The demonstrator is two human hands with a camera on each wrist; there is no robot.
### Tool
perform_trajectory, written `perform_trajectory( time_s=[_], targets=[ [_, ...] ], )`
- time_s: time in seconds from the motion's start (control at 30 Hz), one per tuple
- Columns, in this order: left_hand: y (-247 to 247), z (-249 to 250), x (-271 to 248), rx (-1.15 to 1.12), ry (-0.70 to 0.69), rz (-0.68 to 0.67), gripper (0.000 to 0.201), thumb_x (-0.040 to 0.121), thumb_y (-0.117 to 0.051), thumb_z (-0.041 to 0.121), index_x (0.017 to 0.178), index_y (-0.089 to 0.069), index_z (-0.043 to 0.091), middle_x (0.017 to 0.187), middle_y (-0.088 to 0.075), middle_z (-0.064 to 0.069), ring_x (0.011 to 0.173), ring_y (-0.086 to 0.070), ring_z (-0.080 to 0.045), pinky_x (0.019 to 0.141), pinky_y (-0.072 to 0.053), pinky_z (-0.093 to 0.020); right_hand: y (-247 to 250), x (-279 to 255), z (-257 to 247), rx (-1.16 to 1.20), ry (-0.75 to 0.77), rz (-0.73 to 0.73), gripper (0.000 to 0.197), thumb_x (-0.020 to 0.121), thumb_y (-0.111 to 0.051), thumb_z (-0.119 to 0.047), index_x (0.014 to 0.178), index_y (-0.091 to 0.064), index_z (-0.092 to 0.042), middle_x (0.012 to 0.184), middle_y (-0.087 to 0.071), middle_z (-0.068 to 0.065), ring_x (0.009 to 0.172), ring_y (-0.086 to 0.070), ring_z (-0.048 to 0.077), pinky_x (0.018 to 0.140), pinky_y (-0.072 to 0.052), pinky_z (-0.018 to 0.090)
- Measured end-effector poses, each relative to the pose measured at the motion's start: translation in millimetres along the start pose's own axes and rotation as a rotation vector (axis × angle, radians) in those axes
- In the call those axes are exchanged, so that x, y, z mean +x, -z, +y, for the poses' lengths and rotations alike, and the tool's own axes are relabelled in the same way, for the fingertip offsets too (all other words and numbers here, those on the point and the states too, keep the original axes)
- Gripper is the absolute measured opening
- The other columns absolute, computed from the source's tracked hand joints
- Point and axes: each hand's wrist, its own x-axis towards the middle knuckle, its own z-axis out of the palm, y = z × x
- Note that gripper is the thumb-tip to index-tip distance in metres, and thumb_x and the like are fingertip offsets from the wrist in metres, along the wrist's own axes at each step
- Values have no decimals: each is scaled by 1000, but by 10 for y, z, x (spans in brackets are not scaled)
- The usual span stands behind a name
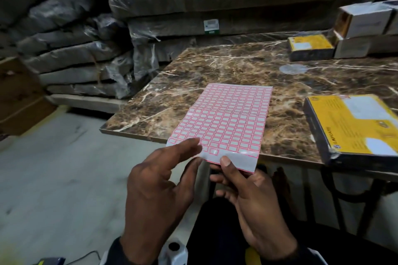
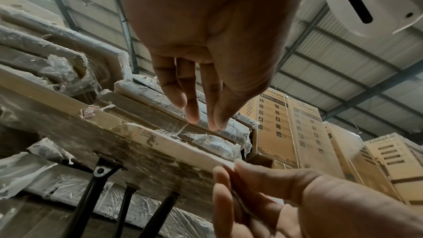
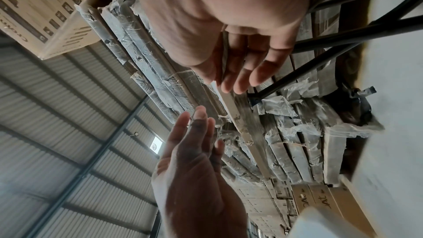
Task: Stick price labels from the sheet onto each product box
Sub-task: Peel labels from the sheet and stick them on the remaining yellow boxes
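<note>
The label sheet (image 1: 226, 120), a grid of red-bordered white stickers with a bare strip at its near edge, hangs above the marble table's front edge. My right hand (image 1: 224, 163) pinches the sheet's near edge, thumb on top and fingers beneath; the right wrist view shows the sheet edge-on between them (image 3: 223, 57). My left hand (image 1: 197, 150) pinches the sheet's near-left corner, thumb lying on the labels and straight fingers under. A large yellow product box (image 1: 353, 127) lies on the table at the right. A smaller yellow box (image 1: 310, 46) sits at the back right.
The brown marble table (image 1: 215, 66) has black metal legs (image 2: 91, 187). White boxes (image 1: 364, 19) are stacked at the far right corner. Plastic-wrapped flat cartons (image 1: 86, 58) are piled behind and left of the table. Grey floor (image 1: 53, 178) lies to the left.
</note>
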Motion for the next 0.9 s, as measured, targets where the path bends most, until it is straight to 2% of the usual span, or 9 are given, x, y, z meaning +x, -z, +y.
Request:
perform_trajectory(
  time_s=[0.13, 0.23, 0.43, 0.5, 0.57, 0.73, 0.8, 0.9],
  targets=[
    [-84, 73, -15, 53, -39, -56, 52, 82, -89, 21, 130, -70, 30, 106, -76, 23, 101, -70, 9, 70, -58, -26, 95, -41, 50, 7, 50, -20, 32, 88, -71, -27, 115, -78, -11, 102, -82, 9, 80, -73, 16, 66, -52, 30],
    [-148, 128, -41, 107, -54, -74, 58, 83, -90, 26, 136, -67, 30, 106, -76, 24, 100, -72, 4, 68, -59, -28, 127, -62, 54, 14, 68, -48, 29, 86, -71, -26, 110, -81, -13, 100, -82, 9, 79, -70, 16, 65, -51, 33],
    [-198, 172, -42, 177, -89, -64, 61, 81, -90, 30, 138, -66, 27, 105, -77, 21, 95, -73, 0, 69, -59, -31, 150, -89, 22, -19, 103, -96, 26, 90, -71, -27, 113, -83, -28, 109, -82, 6, 87, -72, 18, 71, -51, 40],
    [-213, 184, -27, 192, -105, -40, 59, 81, -90, 28, 136, -68, 26, 103, -77, 20, 91, -73, -2, 70, -60, -32, 150, -97, 8, -55, 129, -102, 25, 94, -70, -24, 115, -83, -32, 112, -82, 3, 90, -73, 19, 72, -52, 42],
    [-230, 186, -17, 192, -128, -23, 55, 83, -89, 26, 134, -69, 24, 102, -78, 19, 84, -72, -4, 69, -60, -33, 151, -102, 2, -86, 140, -93, 24, 98, -70, -21, 115, -83, -31, 113, -82, 0, 89, -74, 19, 73, -54, 43],
    [-266, 199, -11, 228, -164, 10, 46, 86, -84, 24, 130, -71, 22, 96, -78, 17, 64, -65, -11, 60, -59, -36, 147, -118, -11, -162, 167, -71, 23, 100, -70, -19, 117, -80, -29, 109, -82, -6, 79, -74, 9, 70, -57, 33],
    [-276, 216, -3, 237, -135, 0, 48, 85, -86, 23, 130, -70, 23, 94, -78, 18, 64, -64, -9, 60, -58, -35, 148, -127, -11, -168, 175, -70, 23, 100, -70, -17, 116, -80, -30, 108, -82, -7, 80, -74, 8, 69, -57, 30],
    [-258, 240, 11, 171, -43, -22, 48, 84, -85, 20, 127, -64, 27, 92, -76, 20, 60, -62, 1, 57, -56, -31, 136, -138, -17, -147, 161, -64, 22, 99, -70, -18, 114, -81, -29, 107, -83, -7, 85, -75, 12, 70, -58, 32]
  ],
)
